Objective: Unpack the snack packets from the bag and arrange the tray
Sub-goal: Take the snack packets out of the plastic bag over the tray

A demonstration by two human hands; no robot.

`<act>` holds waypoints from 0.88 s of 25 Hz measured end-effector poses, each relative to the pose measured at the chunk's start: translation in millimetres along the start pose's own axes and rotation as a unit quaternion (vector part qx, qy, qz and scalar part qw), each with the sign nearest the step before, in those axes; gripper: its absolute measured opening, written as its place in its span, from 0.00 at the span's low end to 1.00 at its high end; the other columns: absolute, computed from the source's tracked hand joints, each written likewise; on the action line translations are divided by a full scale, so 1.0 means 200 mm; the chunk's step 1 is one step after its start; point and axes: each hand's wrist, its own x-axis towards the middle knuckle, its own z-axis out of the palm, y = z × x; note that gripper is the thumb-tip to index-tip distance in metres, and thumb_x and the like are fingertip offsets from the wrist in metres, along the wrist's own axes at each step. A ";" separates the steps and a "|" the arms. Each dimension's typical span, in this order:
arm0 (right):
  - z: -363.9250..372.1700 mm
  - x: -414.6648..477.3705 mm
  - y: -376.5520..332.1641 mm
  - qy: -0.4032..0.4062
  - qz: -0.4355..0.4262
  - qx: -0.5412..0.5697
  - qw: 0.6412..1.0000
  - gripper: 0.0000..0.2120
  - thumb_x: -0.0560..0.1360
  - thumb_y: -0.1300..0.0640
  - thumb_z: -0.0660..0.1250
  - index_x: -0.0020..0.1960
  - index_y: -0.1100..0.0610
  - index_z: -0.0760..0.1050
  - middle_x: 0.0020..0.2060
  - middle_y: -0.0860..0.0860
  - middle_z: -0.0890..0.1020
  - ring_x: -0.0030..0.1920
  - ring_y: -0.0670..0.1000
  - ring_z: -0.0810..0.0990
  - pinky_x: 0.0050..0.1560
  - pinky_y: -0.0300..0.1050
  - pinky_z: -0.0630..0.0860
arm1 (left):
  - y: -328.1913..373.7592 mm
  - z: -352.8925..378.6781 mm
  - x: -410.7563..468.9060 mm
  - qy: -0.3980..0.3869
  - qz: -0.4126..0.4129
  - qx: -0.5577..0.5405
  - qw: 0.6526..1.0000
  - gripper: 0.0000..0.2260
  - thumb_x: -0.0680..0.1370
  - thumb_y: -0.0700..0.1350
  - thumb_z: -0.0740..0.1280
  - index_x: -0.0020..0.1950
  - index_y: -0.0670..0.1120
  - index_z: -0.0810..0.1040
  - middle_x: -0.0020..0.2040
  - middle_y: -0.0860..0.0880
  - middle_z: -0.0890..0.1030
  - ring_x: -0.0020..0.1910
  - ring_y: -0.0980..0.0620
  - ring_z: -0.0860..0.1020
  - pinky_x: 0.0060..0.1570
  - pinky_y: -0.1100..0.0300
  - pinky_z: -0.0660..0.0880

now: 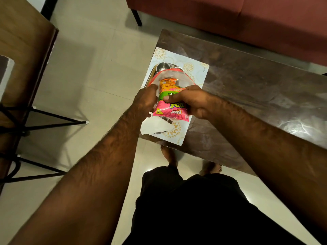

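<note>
Head view: right hand [192, 101] fingers pinching pink snack pkt [170, 110], long axis fwd; left hand [145, 101] fingers hidden.

The clear plastic bag [174, 76] and both hands are hiding most of the steel tray [150, 75]; the pink snack packet [170, 111] is covering its middle.

Both forearms reach forward and converge. The right hand [190, 101] is curled closed, thumb pressed across; the left hand [146, 101] is cupped alongside, fingers hidden.
</note>
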 end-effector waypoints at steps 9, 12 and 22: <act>-0.24 -0.17 -0.03 0.028 -0.120 -0.029 0.992 0.45 0.54 0.66 0.86 0.66 0.50 0.72 0.57 0.58 0.83 0.53 0.61 0.88 0.46 0.65 0.87 | 0.03 0.02 -0.02 0.221 0.153 0.371 0.889 0.21 0.71 0.50 0.73 0.59 0.41 0.79 0.59 0.39 0.79 0.57 0.35 0.80 0.53 0.49 0.78; -0.40 -0.18 0.01 0.119 -0.149 -0.024 0.981 0.43 0.54 0.65 0.86 0.62 0.49 0.70 0.58 0.58 0.82 0.56 0.61 0.86 0.49 0.65 0.87 | 0.04 0.07 -0.01 0.239 0.161 0.396 0.872 0.22 0.72 0.53 0.74 0.60 0.42 0.78 0.60 0.39 0.77 0.56 0.36 0.80 0.53 0.48 0.78; -0.72 0.19 0.45 0.273 -0.082 -0.022 0.958 0.48 0.62 0.68 0.84 0.74 0.53 0.62 0.60 0.53 0.75 0.49 0.47 0.78 0.35 0.40 0.76 | -0.04 0.19 0.01 0.230 0.159 0.435 0.856 0.23 0.69 0.47 0.73 0.64 0.45 0.76 0.61 0.41 0.74 0.54 0.35 0.80 0.53 0.46 0.78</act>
